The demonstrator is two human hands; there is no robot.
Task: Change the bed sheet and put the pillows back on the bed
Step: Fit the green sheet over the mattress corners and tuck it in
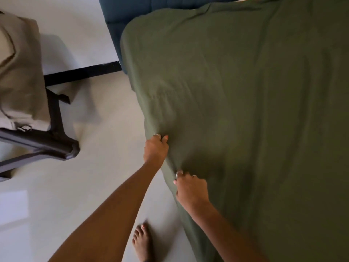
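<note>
Both my hands grip the sheet's edge.

My left hand (155,148) has its fingers curled round a bunch of the green sheet (236,110) at the bed's side; my right hand (190,188), nearer me, pinches the same edge, fingers bent. The sheet lies spread over the bed, against the blue headboard (120,14). A bare foot (141,241) stands on the pale floor (105,129); a dark chair (54,137) carrying beige cloth (20,72) sits well left.

both hands, left hand (155,148) and right hand (190,188), grip green sheet (236,110).

Pale floor (98,186), dark chair (54,142) w/ cloth (20,72)
</note>
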